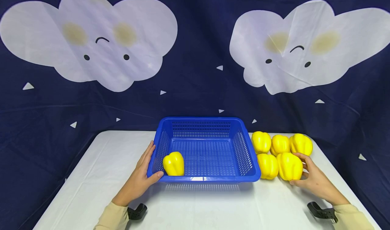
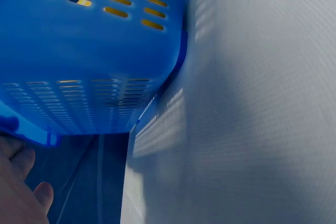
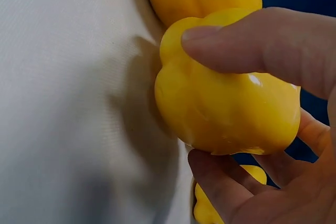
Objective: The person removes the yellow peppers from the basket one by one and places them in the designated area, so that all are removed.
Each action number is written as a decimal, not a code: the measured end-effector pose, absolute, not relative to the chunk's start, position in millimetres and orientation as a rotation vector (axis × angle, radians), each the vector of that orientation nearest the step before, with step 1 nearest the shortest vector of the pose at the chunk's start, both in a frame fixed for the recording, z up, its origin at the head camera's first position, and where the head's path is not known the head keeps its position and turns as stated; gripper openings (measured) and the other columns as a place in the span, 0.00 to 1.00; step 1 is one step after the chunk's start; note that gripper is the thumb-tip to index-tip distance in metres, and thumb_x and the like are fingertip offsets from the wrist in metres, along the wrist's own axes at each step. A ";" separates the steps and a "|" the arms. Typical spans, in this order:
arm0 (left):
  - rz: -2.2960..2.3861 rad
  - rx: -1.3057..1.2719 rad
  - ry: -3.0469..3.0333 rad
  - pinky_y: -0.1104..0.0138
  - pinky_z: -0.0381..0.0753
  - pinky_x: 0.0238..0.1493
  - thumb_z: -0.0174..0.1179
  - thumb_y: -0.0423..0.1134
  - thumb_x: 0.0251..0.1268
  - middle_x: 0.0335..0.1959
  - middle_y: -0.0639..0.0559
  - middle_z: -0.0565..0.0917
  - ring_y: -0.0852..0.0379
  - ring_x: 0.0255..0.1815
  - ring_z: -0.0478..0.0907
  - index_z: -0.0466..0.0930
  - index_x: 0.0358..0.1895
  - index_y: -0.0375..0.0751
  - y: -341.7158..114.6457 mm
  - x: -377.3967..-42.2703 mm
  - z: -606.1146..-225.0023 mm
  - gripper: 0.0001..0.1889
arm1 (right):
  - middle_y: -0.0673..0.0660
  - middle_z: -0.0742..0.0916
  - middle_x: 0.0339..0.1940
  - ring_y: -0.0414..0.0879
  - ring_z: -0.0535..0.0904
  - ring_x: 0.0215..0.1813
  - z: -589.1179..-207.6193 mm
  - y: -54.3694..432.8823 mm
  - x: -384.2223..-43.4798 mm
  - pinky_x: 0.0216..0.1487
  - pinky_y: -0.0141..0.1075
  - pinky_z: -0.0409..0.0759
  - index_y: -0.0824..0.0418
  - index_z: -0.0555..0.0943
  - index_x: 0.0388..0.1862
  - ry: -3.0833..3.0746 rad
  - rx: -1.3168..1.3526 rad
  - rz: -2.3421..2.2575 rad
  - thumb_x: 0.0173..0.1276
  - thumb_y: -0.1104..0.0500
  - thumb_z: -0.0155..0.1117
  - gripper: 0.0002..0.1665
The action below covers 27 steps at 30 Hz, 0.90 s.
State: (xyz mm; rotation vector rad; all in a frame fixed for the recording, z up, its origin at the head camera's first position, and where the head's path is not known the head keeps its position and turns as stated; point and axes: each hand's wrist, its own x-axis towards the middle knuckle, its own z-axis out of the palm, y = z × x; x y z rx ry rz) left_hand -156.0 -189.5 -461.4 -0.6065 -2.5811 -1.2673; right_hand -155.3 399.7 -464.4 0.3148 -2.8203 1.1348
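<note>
A blue plastic basket [image 1: 201, 179] with slotted walls stands on the white table, one yellow bell pepper [image 1: 173, 163] in its front left corner. At that corner, my left hand [image 1: 141, 177] holds the rim, thumb over the front edge and fingers along the left side. The left wrist view looks at the basket's slotted wall [image 2: 79, 40], with yellow showing through. To the right of the basket, my right hand [image 1: 317, 181] grips the front right bell pepper [image 1: 289, 166] of a cluster. Its thumb [image 3: 231, 45] lies across one side of the pepper, fingers opposite.
Several more yellow bell peppers [image 1: 279, 144] sit close together beside the basket's right wall. Behind the white table [image 1: 213, 209] hangs a dark blue cloth [image 1: 201, 87] printed with clouds. Black bands [image 1: 321, 211] circle both wrists.
</note>
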 end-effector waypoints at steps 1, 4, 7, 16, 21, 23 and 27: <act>-1.266 -0.607 -2.581 0.29 0.48 0.69 0.64 0.42 0.67 0.83 0.46 0.41 0.39 0.82 0.41 0.44 0.82 0.41 -189.6 -156.0 -461.3 0.47 | 0.74 0.67 0.68 0.77 0.69 0.61 -464.8 399.8 -155.9 0.45 0.14 0.67 0.70 0.54 0.74 -2.828 0.316 1.128 0.46 0.68 0.83 0.62; -1.263 -0.606 -2.583 0.29 0.48 0.69 0.65 0.42 0.66 0.83 0.46 0.41 0.39 0.82 0.41 0.44 0.82 0.42 -189.7 -156.1 -461.1 0.47 | 0.74 0.68 0.68 0.77 0.69 0.61 -466.3 400.4 -158.3 0.47 0.17 0.70 0.69 0.55 0.74 -2.851 0.317 1.118 0.46 0.67 0.83 0.62; -1.261 -0.604 -2.587 0.29 0.48 0.69 0.64 0.42 0.67 0.84 0.47 0.41 0.39 0.81 0.41 0.44 0.82 0.42 -189.7 -156.1 -461.3 0.47 | 0.74 0.67 0.68 0.77 0.68 0.62 -467.4 399.8 -159.7 0.52 0.32 0.80 0.69 0.54 0.74 -2.879 0.308 1.116 0.46 0.65 0.83 0.62; -1.263 -0.603 -2.587 0.28 0.48 0.69 0.64 0.42 0.66 0.83 0.45 0.41 0.39 0.82 0.41 0.44 0.82 0.42 -189.3 -155.8 -460.4 0.47 | 0.77 0.64 0.69 0.81 0.65 0.64 -468.0 397.2 -161.6 0.57 0.65 0.74 0.68 0.52 0.76 -2.935 0.265 1.107 0.47 0.64 0.83 0.64; -1.261 -0.602 -2.588 0.29 0.48 0.69 0.64 0.42 0.66 0.83 0.46 0.41 0.39 0.81 0.41 0.44 0.82 0.42 -189.3 -155.4 -460.1 0.47 | 0.76 0.63 0.69 0.81 0.64 0.64 -466.0 397.0 -161.6 0.52 0.56 0.81 0.69 0.51 0.77 -2.942 0.270 1.153 0.47 0.65 0.82 0.64; -1.262 -0.602 -2.588 0.29 0.48 0.69 0.64 0.42 0.66 0.83 0.46 0.41 0.39 0.82 0.41 0.44 0.82 0.41 -189.3 -155.4 -460.3 0.47 | 0.76 0.63 0.70 0.80 0.65 0.64 -464.9 396.8 -161.9 0.50 0.47 0.83 0.69 0.51 0.77 -2.946 0.268 1.164 0.47 0.65 0.82 0.65; -1.268 -0.602 -2.586 0.28 0.48 0.68 0.64 0.42 0.66 0.83 0.44 0.41 0.39 0.81 0.41 0.44 0.82 0.41 -189.0 -155.4 -460.5 0.47 | 0.74 0.62 0.72 0.78 0.64 0.65 -463.2 396.9 -162.3 0.46 0.29 0.79 0.67 0.51 0.78 -2.962 0.260 1.168 0.48 0.63 0.82 0.65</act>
